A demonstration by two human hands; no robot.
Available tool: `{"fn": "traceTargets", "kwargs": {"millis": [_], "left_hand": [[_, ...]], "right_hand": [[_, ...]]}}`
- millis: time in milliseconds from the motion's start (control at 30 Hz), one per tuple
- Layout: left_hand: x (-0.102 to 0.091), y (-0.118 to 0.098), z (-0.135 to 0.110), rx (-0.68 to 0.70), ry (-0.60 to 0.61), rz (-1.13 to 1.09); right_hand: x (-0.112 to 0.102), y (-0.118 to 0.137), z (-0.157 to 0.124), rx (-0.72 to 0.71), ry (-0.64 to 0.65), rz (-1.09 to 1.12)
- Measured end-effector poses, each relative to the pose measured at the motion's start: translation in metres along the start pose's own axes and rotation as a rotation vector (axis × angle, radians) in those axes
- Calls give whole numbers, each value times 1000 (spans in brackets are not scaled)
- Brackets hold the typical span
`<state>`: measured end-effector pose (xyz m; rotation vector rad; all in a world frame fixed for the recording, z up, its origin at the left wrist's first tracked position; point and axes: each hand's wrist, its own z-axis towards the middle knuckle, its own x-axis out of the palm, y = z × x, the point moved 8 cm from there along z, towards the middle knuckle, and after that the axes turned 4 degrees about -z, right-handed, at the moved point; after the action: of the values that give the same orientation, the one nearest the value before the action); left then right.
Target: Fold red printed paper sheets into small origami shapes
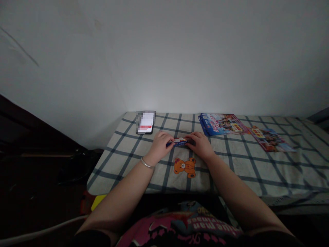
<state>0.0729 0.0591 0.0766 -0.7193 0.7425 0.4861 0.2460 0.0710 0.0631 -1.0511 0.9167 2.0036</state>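
Observation:
Both my hands meet at the middle of a checked cloth [231,161] spread over a table. My left hand [159,143] and my right hand [200,144] each grip one end of a small folded printed paper [179,141], blue, white and red, held low over the cloth. The fingers of both hands are curled around it. A silver bangle [146,163] circles my left wrist. An orange teddy bear print [185,167] lies on the cloth just below my hands.
A phone [145,122] with a lit screen lies at the back left of the table. A stack of blue leaflets [218,124] and one more leaflet [271,139] lie at the back right. A white wall rises behind. Dark floor lies to the left.

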Motion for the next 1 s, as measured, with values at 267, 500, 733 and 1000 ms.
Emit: {"fn": "traceTargets", "kwargs": {"millis": [267, 500, 733, 1000], "left_hand": [[2, -13, -3, 91, 39, 251], [12, -15, -3, 100, 193, 384], [11, -5, -2, 3, 185, 376], [13, 0, -5, 16, 118, 207]], "right_hand": [[2, -1, 1, -14, 21, 10], [5, -7, 0, 29, 8, 31], [6, -9, -2, 13, 6, 60], [8, -6, -2, -66, 24, 56]]}}
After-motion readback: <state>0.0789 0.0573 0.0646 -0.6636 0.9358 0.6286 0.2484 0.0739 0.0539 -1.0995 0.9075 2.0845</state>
